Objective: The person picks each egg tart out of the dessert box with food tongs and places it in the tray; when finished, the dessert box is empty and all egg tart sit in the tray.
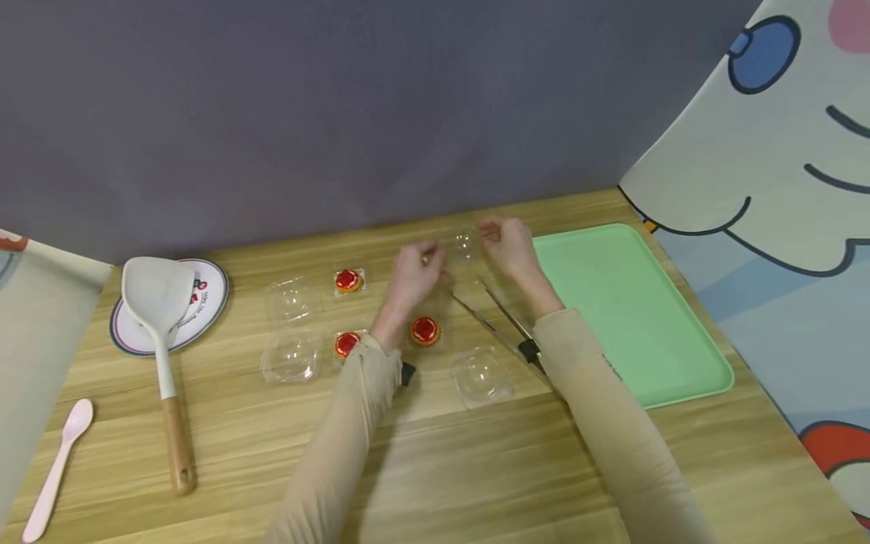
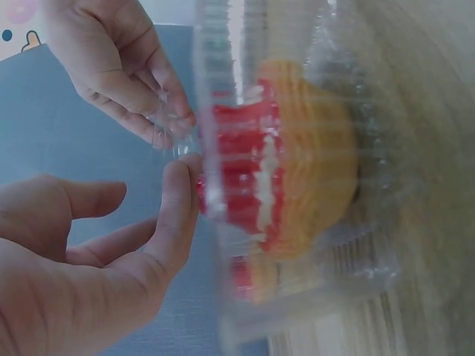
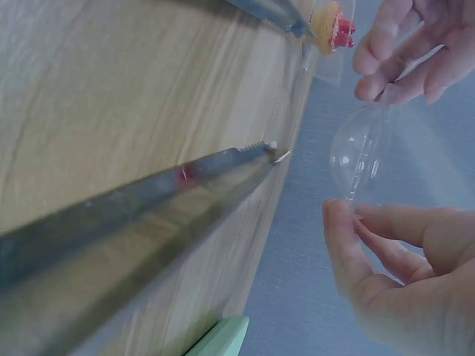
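Note:
A clear, domed plastic lid is raised between my two hands, close to the back wall. My right hand pinches one edge of this lid between thumb and finger. Opposite it, the fingertips of my left hand hold the other edge. Near my left forearm are several small red-topped tarts in clear plastic bases, one right of it, another partly behind the sleeve, a third further back. One tart fills much of the left wrist view through its clear plastic.
Metal tongs lie by my right forearm, beside a green tray. Clear plastic shells stand left of the tarts, another shell in front. A white turner lies across a plate; a pink spoon is far left.

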`<state>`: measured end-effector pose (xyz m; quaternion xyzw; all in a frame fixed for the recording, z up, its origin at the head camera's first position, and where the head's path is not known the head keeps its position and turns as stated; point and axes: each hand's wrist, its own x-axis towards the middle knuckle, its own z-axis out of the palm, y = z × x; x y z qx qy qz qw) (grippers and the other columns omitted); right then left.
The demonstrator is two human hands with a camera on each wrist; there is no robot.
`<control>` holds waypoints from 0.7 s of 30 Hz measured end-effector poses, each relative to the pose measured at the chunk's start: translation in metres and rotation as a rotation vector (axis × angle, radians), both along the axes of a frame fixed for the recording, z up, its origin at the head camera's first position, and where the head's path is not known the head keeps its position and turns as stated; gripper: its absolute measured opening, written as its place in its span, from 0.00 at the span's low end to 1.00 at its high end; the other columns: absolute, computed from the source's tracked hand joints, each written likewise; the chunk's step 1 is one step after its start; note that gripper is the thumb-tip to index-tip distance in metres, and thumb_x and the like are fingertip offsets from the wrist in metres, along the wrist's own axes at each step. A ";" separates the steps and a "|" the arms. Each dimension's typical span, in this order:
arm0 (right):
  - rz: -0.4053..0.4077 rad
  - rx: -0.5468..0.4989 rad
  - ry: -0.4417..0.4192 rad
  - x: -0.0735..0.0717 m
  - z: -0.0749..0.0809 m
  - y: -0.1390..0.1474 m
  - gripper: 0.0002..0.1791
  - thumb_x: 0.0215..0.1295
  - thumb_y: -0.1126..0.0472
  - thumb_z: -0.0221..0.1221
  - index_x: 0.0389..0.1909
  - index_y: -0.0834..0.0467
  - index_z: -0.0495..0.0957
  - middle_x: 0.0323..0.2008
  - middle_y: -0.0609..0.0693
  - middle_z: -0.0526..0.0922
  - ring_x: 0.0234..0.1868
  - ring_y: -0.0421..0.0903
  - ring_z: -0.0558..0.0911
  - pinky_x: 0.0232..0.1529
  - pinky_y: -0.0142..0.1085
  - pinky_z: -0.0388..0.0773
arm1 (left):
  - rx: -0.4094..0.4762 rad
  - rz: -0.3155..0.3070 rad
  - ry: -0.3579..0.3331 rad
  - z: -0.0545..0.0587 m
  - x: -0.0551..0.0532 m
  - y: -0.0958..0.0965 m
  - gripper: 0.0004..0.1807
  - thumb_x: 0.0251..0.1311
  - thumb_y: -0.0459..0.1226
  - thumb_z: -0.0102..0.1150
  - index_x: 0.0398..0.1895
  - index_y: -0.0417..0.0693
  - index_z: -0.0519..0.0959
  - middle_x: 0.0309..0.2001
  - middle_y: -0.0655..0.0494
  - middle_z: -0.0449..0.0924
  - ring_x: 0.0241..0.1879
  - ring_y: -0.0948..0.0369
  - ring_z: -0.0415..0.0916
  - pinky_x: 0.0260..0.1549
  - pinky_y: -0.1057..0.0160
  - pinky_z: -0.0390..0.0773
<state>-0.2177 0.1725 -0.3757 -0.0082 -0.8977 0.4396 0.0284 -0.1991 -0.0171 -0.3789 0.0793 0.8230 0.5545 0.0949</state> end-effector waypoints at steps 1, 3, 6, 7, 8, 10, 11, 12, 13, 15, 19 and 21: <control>-0.001 -0.004 -0.007 0.000 0.000 0.000 0.19 0.72 0.78 0.57 0.62 0.72 0.80 0.57 0.68 0.85 0.59 0.62 0.85 0.65 0.46 0.83 | -0.002 -0.005 -0.004 -0.001 0.000 0.000 0.25 0.80 0.30 0.54 0.75 0.29 0.68 0.62 0.34 0.80 0.46 0.42 0.88 0.45 0.49 0.91; 0.002 -0.009 -0.019 0.000 -0.001 0.001 0.19 0.72 0.78 0.57 0.62 0.72 0.80 0.57 0.68 0.85 0.59 0.62 0.85 0.65 0.46 0.83 | -0.001 -0.016 -0.015 -0.001 0.001 0.000 0.25 0.81 0.30 0.53 0.76 0.29 0.67 0.64 0.34 0.79 0.47 0.43 0.88 0.45 0.51 0.91; 0.006 -0.015 -0.034 -0.001 -0.002 0.001 0.20 0.71 0.79 0.57 0.62 0.73 0.79 0.57 0.68 0.85 0.58 0.62 0.85 0.64 0.46 0.84 | -0.006 -0.032 -0.022 -0.002 0.001 0.001 0.26 0.81 0.31 0.52 0.76 0.28 0.66 0.65 0.34 0.78 0.47 0.44 0.88 0.47 0.53 0.91; 0.007 -0.007 -0.040 -0.001 -0.002 0.002 0.19 0.71 0.79 0.57 0.62 0.73 0.79 0.56 0.68 0.85 0.58 0.62 0.85 0.64 0.46 0.84 | -0.008 -0.040 -0.029 -0.003 0.001 0.001 0.26 0.81 0.31 0.52 0.77 0.28 0.65 0.64 0.34 0.78 0.48 0.44 0.88 0.48 0.53 0.90; 0.011 0.002 -0.047 -0.001 -0.003 0.002 0.19 0.71 0.78 0.58 0.62 0.73 0.79 0.56 0.68 0.85 0.58 0.62 0.85 0.64 0.46 0.84 | -0.015 -0.051 -0.037 -0.003 0.001 0.002 0.26 0.81 0.32 0.52 0.77 0.28 0.66 0.64 0.34 0.79 0.48 0.44 0.88 0.49 0.53 0.90; 0.021 0.024 -0.067 -0.001 -0.003 0.003 0.19 0.72 0.78 0.58 0.62 0.73 0.79 0.57 0.67 0.85 0.59 0.62 0.84 0.65 0.47 0.83 | -0.042 -0.078 -0.046 -0.003 0.002 0.003 0.26 0.82 0.33 0.52 0.76 0.29 0.67 0.62 0.35 0.80 0.48 0.45 0.88 0.53 0.53 0.89; 0.027 0.034 -0.080 -0.001 -0.003 0.004 0.19 0.72 0.78 0.57 0.62 0.72 0.79 0.57 0.67 0.85 0.60 0.62 0.84 0.66 0.47 0.82 | -0.057 -0.093 -0.050 -0.004 0.002 0.003 0.26 0.83 0.34 0.51 0.76 0.30 0.67 0.62 0.35 0.80 0.47 0.45 0.88 0.54 0.53 0.88; 0.034 0.046 -0.090 0.000 -0.003 0.005 0.19 0.72 0.78 0.57 0.63 0.72 0.79 0.58 0.67 0.85 0.60 0.62 0.84 0.66 0.48 0.82 | -0.066 -0.108 -0.057 -0.004 0.002 0.004 0.25 0.83 0.35 0.51 0.76 0.30 0.68 0.62 0.36 0.80 0.47 0.45 0.88 0.56 0.53 0.87; 0.043 0.059 -0.099 0.000 -0.003 0.005 0.20 0.73 0.78 0.57 0.63 0.72 0.78 0.59 0.67 0.84 0.61 0.62 0.83 0.67 0.48 0.81 | -0.072 -0.121 -0.063 -0.004 0.002 0.005 0.25 0.83 0.35 0.51 0.76 0.30 0.68 0.62 0.36 0.80 0.46 0.46 0.89 0.57 0.54 0.87; 0.067 0.079 -0.117 0.001 -0.003 0.006 0.21 0.74 0.77 0.55 0.65 0.71 0.77 0.61 0.67 0.83 0.63 0.62 0.82 0.68 0.49 0.80 | -0.083 -0.136 -0.066 -0.004 0.002 0.005 0.25 0.83 0.35 0.51 0.75 0.30 0.68 0.62 0.35 0.80 0.44 0.46 0.89 0.58 0.54 0.86; 0.109 0.103 -0.134 0.003 -0.002 0.006 0.23 0.74 0.76 0.53 0.68 0.71 0.75 0.64 0.67 0.81 0.65 0.63 0.80 0.70 0.51 0.79 | -0.121 -0.145 -0.060 -0.004 0.003 0.006 0.27 0.83 0.36 0.51 0.77 0.30 0.66 0.60 0.34 0.82 0.41 0.46 0.90 0.58 0.53 0.86; 0.137 0.106 -0.145 0.004 -0.002 0.006 0.24 0.74 0.75 0.54 0.70 0.71 0.74 0.65 0.68 0.80 0.66 0.64 0.80 0.70 0.52 0.78 | -0.153 -0.150 -0.055 -0.003 0.004 0.006 0.29 0.84 0.37 0.51 0.79 0.30 0.63 0.56 0.34 0.84 0.38 0.47 0.89 0.55 0.53 0.87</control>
